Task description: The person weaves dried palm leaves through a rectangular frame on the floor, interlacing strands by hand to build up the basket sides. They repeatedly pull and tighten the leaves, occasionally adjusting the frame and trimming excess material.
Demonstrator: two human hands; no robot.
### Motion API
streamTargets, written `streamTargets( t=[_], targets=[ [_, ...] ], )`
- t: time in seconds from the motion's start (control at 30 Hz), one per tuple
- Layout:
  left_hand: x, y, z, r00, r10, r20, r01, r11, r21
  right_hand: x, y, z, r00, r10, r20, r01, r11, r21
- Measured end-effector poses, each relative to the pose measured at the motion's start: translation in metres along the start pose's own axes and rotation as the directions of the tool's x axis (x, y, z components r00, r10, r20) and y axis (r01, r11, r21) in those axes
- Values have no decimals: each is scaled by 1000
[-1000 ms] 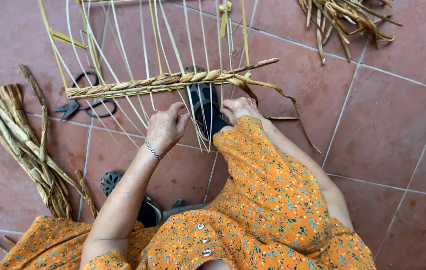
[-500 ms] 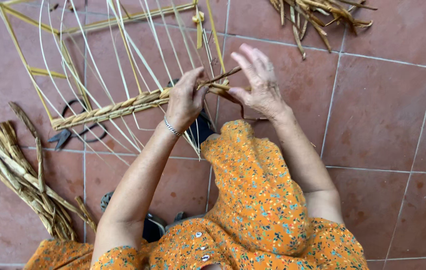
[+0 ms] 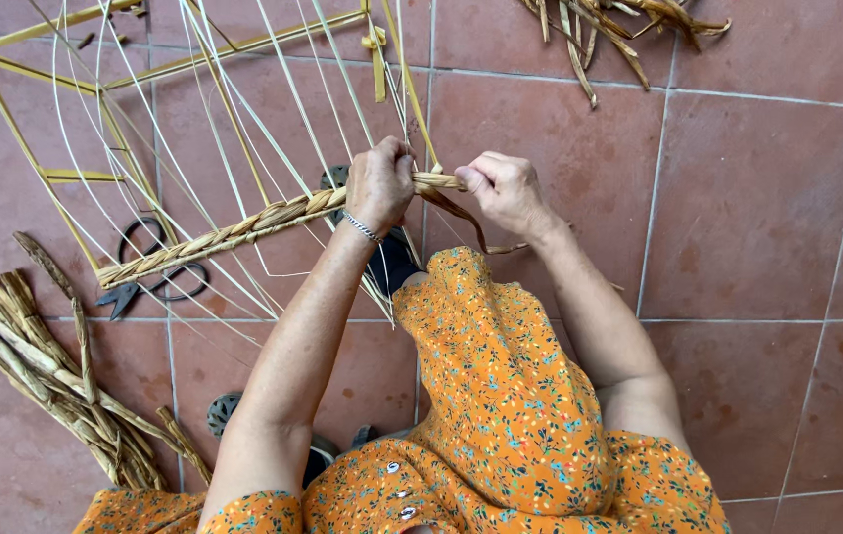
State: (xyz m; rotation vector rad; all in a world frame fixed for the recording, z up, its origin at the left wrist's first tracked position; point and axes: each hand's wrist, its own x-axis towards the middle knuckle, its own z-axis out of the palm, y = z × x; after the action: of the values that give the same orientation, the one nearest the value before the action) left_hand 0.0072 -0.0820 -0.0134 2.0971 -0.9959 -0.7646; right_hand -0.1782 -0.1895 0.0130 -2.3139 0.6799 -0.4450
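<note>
Clenching both hands on the braided tan fibre band [image 3: 243, 229], left hand [image 3: 379, 185] grips it where it crosses the pale cane frame [image 3: 41, 178]; right hand [image 3: 507, 191] pinches its loose end. Band's long axis runs from eight o'clock to two o'clock, lying mostly at the left hand's eight o'clock.

My left hand [image 3: 379, 184] and right hand [image 3: 509, 193] are bare, both forearms uncovered up to the elbows. A thin silver bracelet [image 3: 362, 226] circles my left wrist. I wear an orange dress [image 3: 501, 396] printed all over with tiny green, white and red flowers, with small pale buttons [image 3: 397, 489] down its front
</note>
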Motion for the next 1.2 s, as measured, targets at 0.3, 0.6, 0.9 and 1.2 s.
streamTargets(
  t=[0.3, 0.6, 0.9, 1.2],
  targets=[
    [-16, 5, 4, 907, 361, -217, -291, 910, 297, -36, -14, -5, 978, -101, -184, 52, 966, -252],
    [-18, 6, -18, 864, 502, -34, -489, 854, 177, -53, -12, 6, 964, 254, 79, -265, 944, 197],
    [-27, 15, -19, 852, 504, 141, -522, 836, 168, 5, -74, -111, 965, -243, -101, 156, 838, -523],
    [-10, 2, 7, 982, 33, -184, -47, 996, -72, 71, -28, -7, 979, 166, -122, -146, 976, 159]
  ],
)
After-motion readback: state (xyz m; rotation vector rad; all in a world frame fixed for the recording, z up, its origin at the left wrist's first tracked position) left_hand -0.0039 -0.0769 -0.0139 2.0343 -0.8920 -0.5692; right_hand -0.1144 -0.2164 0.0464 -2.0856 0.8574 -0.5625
